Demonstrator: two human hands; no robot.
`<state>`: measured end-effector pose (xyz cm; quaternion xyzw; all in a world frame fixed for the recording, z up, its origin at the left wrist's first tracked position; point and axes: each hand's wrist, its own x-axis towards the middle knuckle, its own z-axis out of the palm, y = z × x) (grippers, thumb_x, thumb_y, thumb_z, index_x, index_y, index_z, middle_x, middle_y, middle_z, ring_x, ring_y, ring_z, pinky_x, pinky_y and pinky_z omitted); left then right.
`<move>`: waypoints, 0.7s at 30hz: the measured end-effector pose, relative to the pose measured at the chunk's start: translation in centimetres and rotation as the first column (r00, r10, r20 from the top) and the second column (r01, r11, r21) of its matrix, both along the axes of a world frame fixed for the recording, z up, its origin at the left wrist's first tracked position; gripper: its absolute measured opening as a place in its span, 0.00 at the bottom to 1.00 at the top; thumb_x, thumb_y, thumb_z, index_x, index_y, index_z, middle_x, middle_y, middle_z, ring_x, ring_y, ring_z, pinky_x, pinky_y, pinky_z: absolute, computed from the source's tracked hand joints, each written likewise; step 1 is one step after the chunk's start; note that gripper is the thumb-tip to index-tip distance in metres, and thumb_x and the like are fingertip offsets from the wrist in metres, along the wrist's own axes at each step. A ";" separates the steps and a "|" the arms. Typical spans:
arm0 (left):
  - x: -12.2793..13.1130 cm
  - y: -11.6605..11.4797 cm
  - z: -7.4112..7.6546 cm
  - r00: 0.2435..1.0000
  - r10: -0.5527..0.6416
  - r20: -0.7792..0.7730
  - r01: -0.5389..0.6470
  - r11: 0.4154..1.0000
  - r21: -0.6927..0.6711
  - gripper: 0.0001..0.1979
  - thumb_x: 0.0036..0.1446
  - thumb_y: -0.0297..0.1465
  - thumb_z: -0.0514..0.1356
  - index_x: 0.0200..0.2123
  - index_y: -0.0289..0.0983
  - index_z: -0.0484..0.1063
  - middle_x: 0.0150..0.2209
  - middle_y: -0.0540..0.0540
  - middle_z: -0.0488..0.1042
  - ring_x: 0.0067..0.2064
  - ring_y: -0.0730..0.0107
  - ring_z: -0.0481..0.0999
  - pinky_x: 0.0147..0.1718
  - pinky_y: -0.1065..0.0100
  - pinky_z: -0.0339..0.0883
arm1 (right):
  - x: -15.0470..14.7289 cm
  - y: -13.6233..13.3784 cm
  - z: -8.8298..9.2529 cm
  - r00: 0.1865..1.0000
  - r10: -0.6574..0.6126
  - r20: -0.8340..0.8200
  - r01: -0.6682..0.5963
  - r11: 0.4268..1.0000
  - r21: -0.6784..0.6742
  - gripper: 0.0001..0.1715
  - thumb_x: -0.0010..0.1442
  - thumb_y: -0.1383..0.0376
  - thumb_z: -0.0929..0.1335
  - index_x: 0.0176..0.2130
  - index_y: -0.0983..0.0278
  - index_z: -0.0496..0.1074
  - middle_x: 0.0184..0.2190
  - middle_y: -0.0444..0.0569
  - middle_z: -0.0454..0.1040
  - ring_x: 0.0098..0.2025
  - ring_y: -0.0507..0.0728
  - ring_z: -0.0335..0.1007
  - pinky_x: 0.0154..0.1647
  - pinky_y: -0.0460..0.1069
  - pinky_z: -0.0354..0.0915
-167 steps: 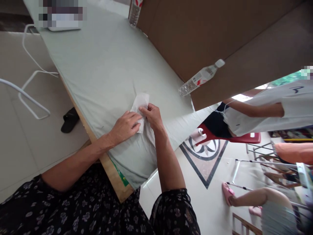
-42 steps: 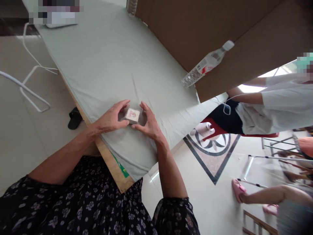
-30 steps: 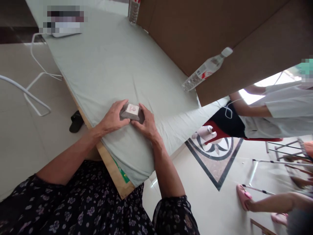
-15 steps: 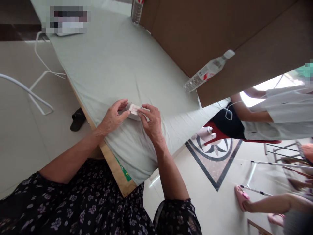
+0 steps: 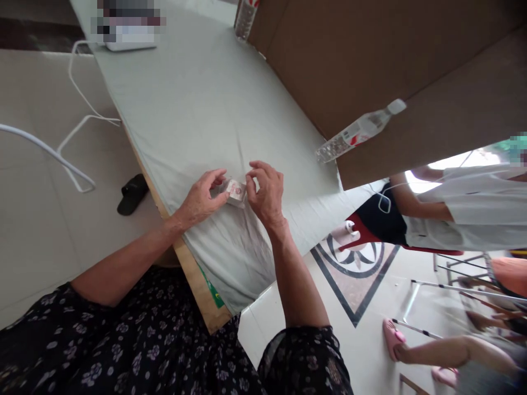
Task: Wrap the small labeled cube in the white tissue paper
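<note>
A small clear box (image 5: 236,191) with red print on its pale top face rests on the cloth near the table's front edge. My left hand (image 5: 206,195) curves around its left side, thumb on the near edge and fingers behind it. Just right of the box, my right hand (image 5: 267,192) is raised a little, its fingers curled and the thumb close to the fingertips in a pinch. Whatever those fingertips may hold is too small to make out.
A pale green cloth (image 5: 189,104) covers the table. A large cardboard panel (image 5: 329,60) stands on the far right, with a clear plastic bottle (image 5: 362,131) leaning at its corner. A white device (image 5: 132,39) sits at the back left. Someone in a white shirt (image 5: 473,203) sits at right.
My right hand has drawn back from the top of the box and its fingers have curled in. The left hand stays at the box. The whole view has shifted slightly.
</note>
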<state>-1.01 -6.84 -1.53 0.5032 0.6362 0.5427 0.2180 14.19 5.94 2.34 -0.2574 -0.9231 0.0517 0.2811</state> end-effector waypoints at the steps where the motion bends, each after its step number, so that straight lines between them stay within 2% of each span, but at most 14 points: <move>1: 0.1 -0.1 0.0 1.000 0.001 -0.028 -0.001 1.000 0.006 0.28 0.59 0.32 0.63 0.63 0.34 0.69 0.55 0.37 0.77 0.55 0.59 0.79 0.58 0.56 0.75 | -0.1 0.5 0.0 1.000 -0.013 -0.027 0.013 1.000 -0.018 0.11 0.73 0.66 0.62 0.43 0.60 0.73 0.56 0.57 0.79 0.60 0.62 0.74 0.58 0.58 0.65; 5: 0.3 -0.2 -0.4 0.995 -0.013 -0.104 0.015 1.000 0.020 0.33 0.59 0.32 0.64 0.67 0.36 0.63 0.60 0.35 0.73 0.56 0.57 0.78 0.58 0.53 0.75 | -0.5 2.9 0.6 0.995 -0.012 -0.098 0.004 0.997 -0.077 0.11 0.74 0.63 0.62 0.43 0.60 0.72 0.58 0.57 0.76 0.61 0.62 0.73 0.60 0.60 0.66; 9: 0.5 -0.4 -0.3 0.975 -0.172 -0.138 0.177 0.984 0.025 0.39 0.57 0.29 0.63 0.72 0.37 0.57 0.63 0.34 0.70 0.61 0.54 0.75 0.62 0.51 0.71 | -0.7 6.4 1.0 0.983 -0.016 -0.184 -0.012 0.989 -0.148 0.12 0.74 0.58 0.62 0.42 0.59 0.72 0.57 0.55 0.75 0.60 0.61 0.72 0.62 0.61 0.68; 12: 0.6 -0.6 0.0 0.951 -0.268 -0.152 0.277 0.960 0.045 0.42 0.57 0.32 0.64 0.73 0.38 0.55 0.66 0.34 0.68 0.65 0.51 0.72 0.66 0.48 0.68 | -0.9 9.3 1.4 0.975 -0.032 -0.221 -0.010 0.983 -0.186 0.12 0.73 0.57 0.64 0.41 0.59 0.73 0.55 0.54 0.75 0.59 0.60 0.72 0.62 0.60 0.69; 17: 0.3 -0.6 0.1 0.932 -0.339 -0.131 0.344 0.939 0.021 0.38 0.59 0.37 0.65 0.70 0.38 0.60 0.68 0.32 0.64 0.70 0.46 0.66 0.69 0.44 0.64 | -1.4 13.8 1.7 0.959 -0.117 -0.257 0.059 0.973 -0.221 0.12 0.72 0.57 0.64 0.41 0.60 0.74 0.49 0.52 0.77 0.57 0.60 0.73 0.63 0.61 0.67; 19: 0.2 -0.6 0.1 0.934 -0.336 -0.119 0.337 0.941 -0.015 0.35 0.59 0.39 0.65 0.67 0.37 0.64 0.68 0.32 0.64 0.70 0.45 0.65 0.69 0.44 0.63 | -1.1 14.3 1.6 0.938 -0.196 -0.285 0.124 0.960 -0.252 0.16 0.73 0.54 0.62 0.44 0.59 0.74 0.47 0.51 0.77 0.53 0.59 0.74 0.60 0.60 0.69; 21: 0.2 -0.7 0.1 0.941 -0.324 -0.102 0.321 0.946 -0.042 0.33 0.58 0.40 0.66 0.65 0.37 0.67 0.68 0.31 0.64 0.70 0.44 0.66 0.69 0.44 0.64 | -0.2 13.2 1.6 0.901 -0.282 -0.329 0.184 0.937 -0.297 0.22 0.74 0.50 0.59 0.46 0.59 0.74 0.44 0.50 0.76 0.48 0.58 0.75 0.55 0.59 0.71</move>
